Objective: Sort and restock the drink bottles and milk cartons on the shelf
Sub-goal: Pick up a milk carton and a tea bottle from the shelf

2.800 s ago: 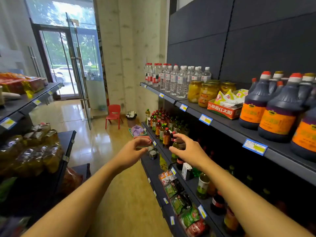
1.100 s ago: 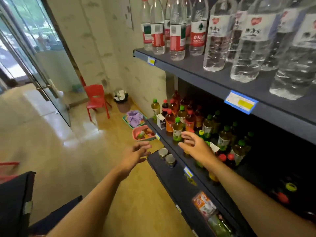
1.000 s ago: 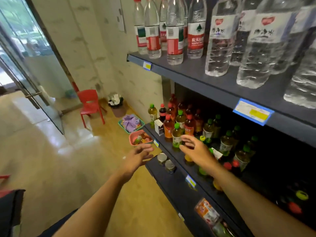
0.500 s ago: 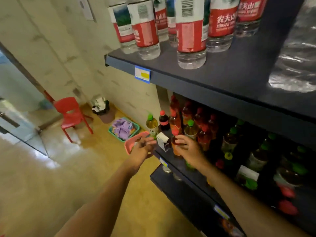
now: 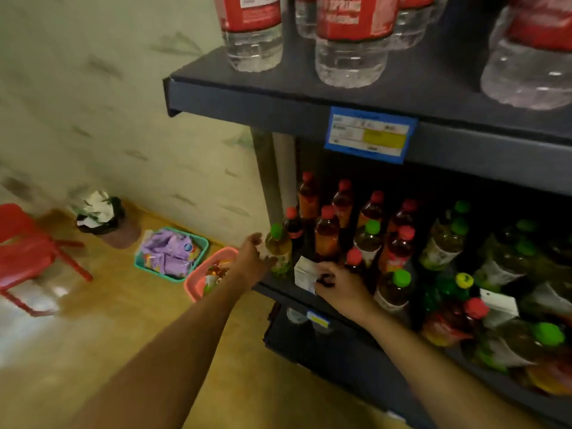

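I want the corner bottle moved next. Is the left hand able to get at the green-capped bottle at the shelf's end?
Probably yes: the left hand already touches the green-capped bottle, at the open shelf corner.

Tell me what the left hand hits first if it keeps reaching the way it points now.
The left hand points toward the shelf's end, and the green-capped bottle stands right at its fingertips. That bottle would likely be first; whether they already touch is unclear from this blurred view.
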Action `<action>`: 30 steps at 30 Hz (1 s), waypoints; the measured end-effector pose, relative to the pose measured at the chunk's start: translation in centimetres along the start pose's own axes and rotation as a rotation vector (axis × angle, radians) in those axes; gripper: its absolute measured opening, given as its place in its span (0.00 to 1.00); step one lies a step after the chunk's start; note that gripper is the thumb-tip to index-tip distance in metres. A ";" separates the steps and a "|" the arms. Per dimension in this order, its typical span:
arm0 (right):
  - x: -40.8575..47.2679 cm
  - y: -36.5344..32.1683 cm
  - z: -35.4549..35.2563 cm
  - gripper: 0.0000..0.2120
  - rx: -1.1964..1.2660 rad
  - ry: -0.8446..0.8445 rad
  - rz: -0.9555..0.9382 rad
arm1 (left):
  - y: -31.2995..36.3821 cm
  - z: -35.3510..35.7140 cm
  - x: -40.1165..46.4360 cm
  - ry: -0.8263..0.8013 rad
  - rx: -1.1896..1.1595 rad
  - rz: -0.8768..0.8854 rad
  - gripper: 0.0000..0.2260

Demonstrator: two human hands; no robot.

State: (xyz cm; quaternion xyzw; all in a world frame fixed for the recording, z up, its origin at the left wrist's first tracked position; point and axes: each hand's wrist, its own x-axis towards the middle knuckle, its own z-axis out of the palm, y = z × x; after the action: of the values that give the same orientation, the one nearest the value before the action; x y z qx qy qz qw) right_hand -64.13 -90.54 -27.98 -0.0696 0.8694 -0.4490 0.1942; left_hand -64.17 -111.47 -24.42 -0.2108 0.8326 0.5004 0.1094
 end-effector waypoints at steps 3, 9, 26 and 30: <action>1.9 -0.6 1.9 0.22 -0.105 0.025 -0.020 | 0.3 -1.1 1.9 -0.047 0.074 0.074 0.34; 5.3 0.5 4.1 0.24 -0.199 0.055 0.059 | 0.2 -0.4 5.7 -0.187 0.328 0.204 0.32; 5.1 0.4 5.8 0.21 -0.204 0.347 0.103 | -3.7 -1.5 8.6 -0.124 0.254 0.415 0.36; 2.6 -1.5 4.2 0.26 -0.088 0.378 0.047 | -2.6 -4.1 7.0 -0.191 0.060 0.441 0.36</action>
State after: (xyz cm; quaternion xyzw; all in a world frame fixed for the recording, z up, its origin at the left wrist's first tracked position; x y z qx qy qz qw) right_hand -64.88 -95.33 -29.70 0.0278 0.9105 -0.4112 0.0349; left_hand -69.04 -117.86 -27.27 0.0277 0.8588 0.5050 0.0818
